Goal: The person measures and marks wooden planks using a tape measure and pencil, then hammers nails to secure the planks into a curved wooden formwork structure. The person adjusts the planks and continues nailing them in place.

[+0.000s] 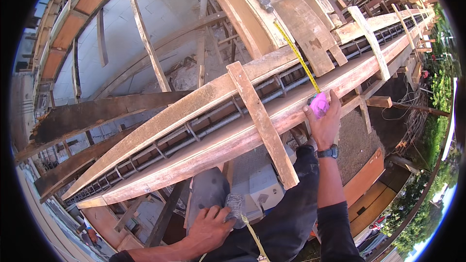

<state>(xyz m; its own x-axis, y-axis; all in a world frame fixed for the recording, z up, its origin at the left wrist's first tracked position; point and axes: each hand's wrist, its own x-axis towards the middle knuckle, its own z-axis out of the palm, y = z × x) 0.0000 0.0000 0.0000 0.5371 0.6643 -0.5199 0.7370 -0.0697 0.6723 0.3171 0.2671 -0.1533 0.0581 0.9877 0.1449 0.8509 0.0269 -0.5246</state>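
A pink tape measure [319,105] is gripped in my right hand [324,123], just above the near board of a long wooden form. Its yellow blade [298,57] runs out from the case, up and left across the form toward the far timbers. Inside the form [208,150] lies a cage of steel bars [194,132] with ties. Low in the view, over my bent leg, my left hand [209,228] has its fingers curled against a grey wound spool of string [236,207]. A pale yellow strand [255,237] hangs from the spool.
Wooden cleats [262,123] cross the form. A hammer [264,2] lies on the far timbers beside loose planks [303,24]. Beams [97,111] and uprights stand at left over a lower level. A white box [264,187] and a gravel pile [361,155] lie below, nearer me.
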